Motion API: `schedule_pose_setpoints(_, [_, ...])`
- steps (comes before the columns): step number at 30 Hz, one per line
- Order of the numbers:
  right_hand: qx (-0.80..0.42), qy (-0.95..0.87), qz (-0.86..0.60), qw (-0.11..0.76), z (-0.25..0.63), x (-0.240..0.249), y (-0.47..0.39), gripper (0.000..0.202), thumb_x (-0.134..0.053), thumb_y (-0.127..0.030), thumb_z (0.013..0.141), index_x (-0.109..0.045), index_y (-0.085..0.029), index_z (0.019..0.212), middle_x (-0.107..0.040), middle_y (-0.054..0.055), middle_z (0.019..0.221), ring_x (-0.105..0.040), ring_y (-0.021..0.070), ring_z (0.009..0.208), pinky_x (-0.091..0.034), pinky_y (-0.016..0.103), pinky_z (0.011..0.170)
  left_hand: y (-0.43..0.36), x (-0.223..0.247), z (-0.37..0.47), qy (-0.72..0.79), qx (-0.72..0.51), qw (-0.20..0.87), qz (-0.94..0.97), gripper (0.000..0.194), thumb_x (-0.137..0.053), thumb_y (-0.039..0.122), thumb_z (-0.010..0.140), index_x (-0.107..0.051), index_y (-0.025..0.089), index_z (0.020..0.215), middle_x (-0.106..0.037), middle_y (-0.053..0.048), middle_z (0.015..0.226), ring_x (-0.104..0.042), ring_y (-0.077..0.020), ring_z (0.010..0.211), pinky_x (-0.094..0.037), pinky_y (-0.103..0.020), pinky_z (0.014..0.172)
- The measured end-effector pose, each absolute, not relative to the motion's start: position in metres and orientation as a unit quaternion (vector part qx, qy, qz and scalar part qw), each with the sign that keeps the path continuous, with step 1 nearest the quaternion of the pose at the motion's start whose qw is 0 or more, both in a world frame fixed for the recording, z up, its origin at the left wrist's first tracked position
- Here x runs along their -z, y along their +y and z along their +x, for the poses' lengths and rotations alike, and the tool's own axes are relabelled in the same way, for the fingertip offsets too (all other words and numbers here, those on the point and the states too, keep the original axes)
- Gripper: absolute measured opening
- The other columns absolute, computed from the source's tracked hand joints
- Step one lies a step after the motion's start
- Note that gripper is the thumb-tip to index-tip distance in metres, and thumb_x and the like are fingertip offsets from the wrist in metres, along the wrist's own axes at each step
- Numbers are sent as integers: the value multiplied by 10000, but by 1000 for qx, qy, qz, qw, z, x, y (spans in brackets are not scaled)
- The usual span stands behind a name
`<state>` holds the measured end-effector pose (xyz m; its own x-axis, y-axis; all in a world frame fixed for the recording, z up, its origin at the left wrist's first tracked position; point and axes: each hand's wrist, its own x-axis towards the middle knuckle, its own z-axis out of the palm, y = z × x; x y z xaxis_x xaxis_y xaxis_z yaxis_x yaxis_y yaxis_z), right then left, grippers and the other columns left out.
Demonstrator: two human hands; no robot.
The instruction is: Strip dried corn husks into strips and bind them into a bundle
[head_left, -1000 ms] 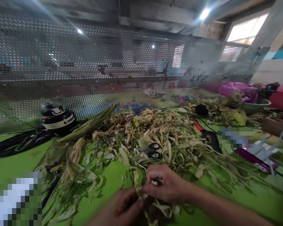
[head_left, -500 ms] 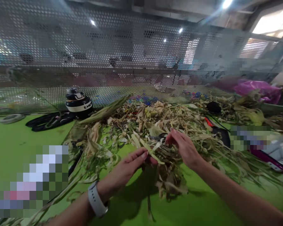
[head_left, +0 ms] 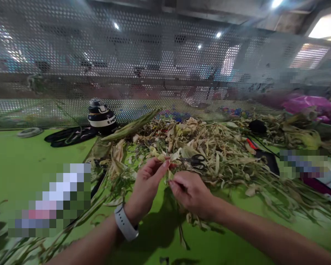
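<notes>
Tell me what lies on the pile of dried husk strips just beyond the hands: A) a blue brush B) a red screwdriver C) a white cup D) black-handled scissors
D: black-handled scissors lie on the pile of dried husk strips, just beyond the left hand and right hand, which pinch husk strips.

Craft workshop, green worktable (head_left: 30, 165), perforated metal screen (head_left: 154, 66), dried husk heap (head_left: 215, 147)

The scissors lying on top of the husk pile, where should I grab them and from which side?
Take the scissors by the black finger loops, which look to sit on the right end around. Come down from above: they lie flat on the dried husk pile, just beyond the right hand, with the blades partly buried in leaves.
</notes>
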<state>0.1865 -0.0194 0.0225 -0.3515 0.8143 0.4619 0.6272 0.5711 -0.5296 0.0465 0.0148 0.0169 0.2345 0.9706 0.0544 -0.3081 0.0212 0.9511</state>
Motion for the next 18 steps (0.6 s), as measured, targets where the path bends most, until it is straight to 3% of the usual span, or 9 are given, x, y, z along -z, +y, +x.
schedule_pose_setpoints(6, [-61,-829,-429,354,184,-4,-25,264,-413,-190,802,-376,-192,541,-357,-33,526,-300,104,517,-252,252,534,11,-10,51,370,-494,629,472,141,-662,296,726,-617,169,767,-676,-4,759,-601,-123,730,-439,-216,687])
schedule_pose_setpoints(10, [-87,-833,-429,337,189,-11,-26,281,-400,-220,835,-411,-188,556,-404,-23,538,-337,105,522,-278,248,541,18,-12,46,368,-509,602,493,147,-687,288,706,-611,165,734,-665,14,689,-553,-81,598,-408,-178,571])
schedule_pose_setpoints(15, [-132,-714,-540,426,228,-31,2,363,-270,-316,918,-466,-184,642,-498,0,581,-439,108,519,-323,227,513,31,-25,34,319,-572,623,428,159,-697,262,700,-628,181,818,-674,9,756,-586,-85,673,-420,-156,554])
schedule_pose_setpoints(16, [-105,-697,-587,399,237,-32,9,334,-299,-320,912,-500,-181,685,-521,8,614,-460,114,545,-323,228,520,32,-31,30,296,-579,643,404,156,-701,247,695,-631,183,820,-669,14,744,-589,-85,674,-424,-153,546])
schedule_pose_setpoints(18, [-73,-716,-644,257,253,-30,23,224,-426,-297,854,-550,-181,709,-565,25,685,-491,131,604,-308,231,528,33,-45,22,225,-579,702,348,140,-704,235,688,-628,187,795,-640,39,653,-572,-71,607,-425,-149,514])
